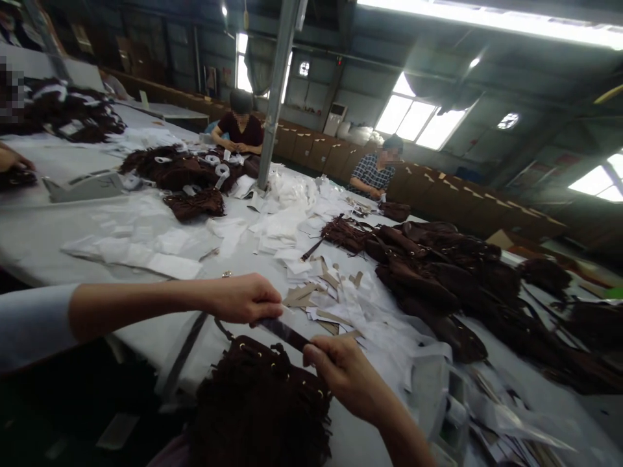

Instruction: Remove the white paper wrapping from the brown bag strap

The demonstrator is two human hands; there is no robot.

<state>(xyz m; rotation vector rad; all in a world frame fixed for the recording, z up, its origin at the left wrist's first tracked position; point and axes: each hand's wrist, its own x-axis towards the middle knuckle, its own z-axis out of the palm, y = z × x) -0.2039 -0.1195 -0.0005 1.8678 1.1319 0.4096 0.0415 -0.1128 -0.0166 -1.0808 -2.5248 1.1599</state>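
Between my two hands a dark brown strap [287,334] is stretched, with a clear or whitish film near its left end. My left hand [253,299] pinches the strap's far end, its fingers closed. The nearer end is gripped by my right hand [341,370], thumb on top. Just below the strap, a dark brown fringed bag [263,408] with gold eyelets along its upper edge stands at the table's near edge. Its lower part runs out of view. A dark strap also hangs by the table edge below my left forearm.
White and tan paper scraps [302,259] lie across the white table [29,227]. Brown bags [428,272] are heaped on the right, more fringed ones [189,172] at back left. Tape dispensers [85,187] stand on the table. A metal post [277,97] rises mid-table; co-workers [243,126] sit beyond.
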